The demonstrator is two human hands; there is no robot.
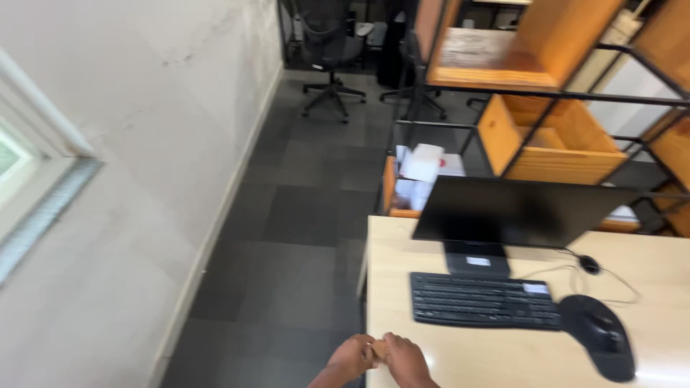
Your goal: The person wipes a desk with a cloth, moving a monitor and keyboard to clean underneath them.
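My left hand and my right hand meet at the bottom of the view, over the near left corner of a pale wooden desk. Their fingers are closed together around a small brownish thing that is mostly hidden; I cannot tell what it is. A black keyboard lies on the desk just beyond my right hand.
A dark monitor stands behind the keyboard, with a black mouse on a mouse pad at the right. Wooden box shelves in a black metal frame rise behind the desk. Dark carpet tiles, a white wall and office chairs lie left.
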